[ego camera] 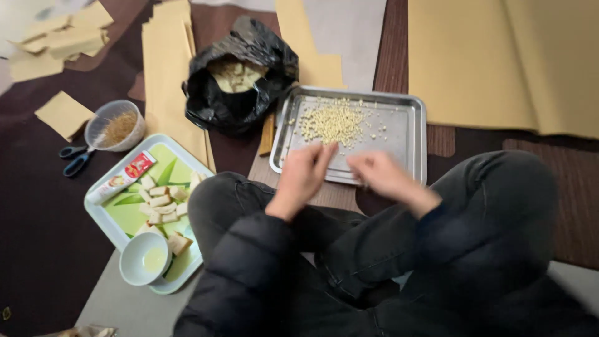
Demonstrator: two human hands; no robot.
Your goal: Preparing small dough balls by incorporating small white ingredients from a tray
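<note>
Your left hand (304, 170) and right hand (379, 173) hover blurred over the near edge of the shiny rectangular metal tray (409, 134), grip unreadable, so pinch the far-left heap of small, light, loose pale pellets (331, 122) gently.

likely a home floor: mat (37, 206), paper sheets (499, 62), food tray (118, 224).

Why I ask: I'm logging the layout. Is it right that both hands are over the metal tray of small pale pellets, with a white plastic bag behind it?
Not quite. The head view shows the bag is black, not white. Both hands, left and right, are over the metal tray of pale pellets.
</note>
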